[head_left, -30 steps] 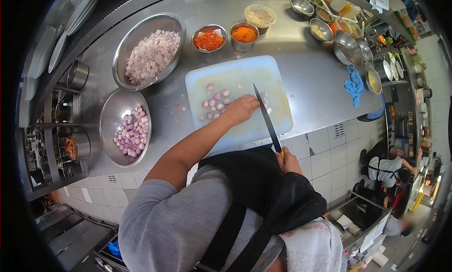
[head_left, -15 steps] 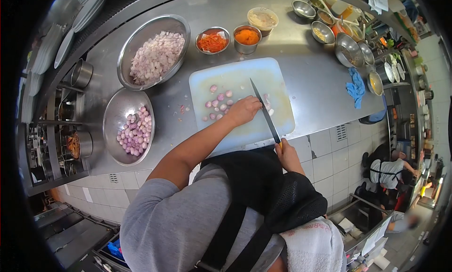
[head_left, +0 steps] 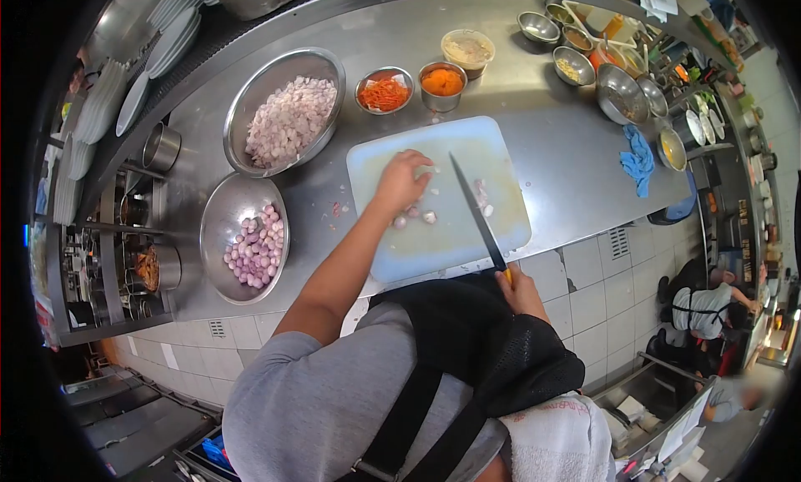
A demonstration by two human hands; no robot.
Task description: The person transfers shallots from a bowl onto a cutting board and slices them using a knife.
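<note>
My left hand [head_left: 403,179] is over the left half of the white cutting board [head_left: 442,248], fingers curved and thumb apart, right above a group of small peeled shallots [head_left: 400,222]. Part of that group is hidden under the palm. At the board's lower right edge my right hand [head_left: 522,290] grips the yellow handle of a long knife [head_left: 478,213], its blade pointing away from me across the board. Just right of the blade lie a few cut shallot pieces [head_left: 484,200].
A big steel bowl of chopped shallots [head_left: 292,119] and another of whole peeled shallots [head_left: 254,253] stand left. Behind the board are shredded orange strips [head_left: 385,93], an orange-filled container [head_left: 441,82] and a plastic tub [head_left: 467,48]. A blue cloth [head_left: 637,161] lies right.
My left hand has left the knife blade and moved left to the shallots, its fingers spreading. The knife stays in my right hand. The view has shifted slightly.
</note>
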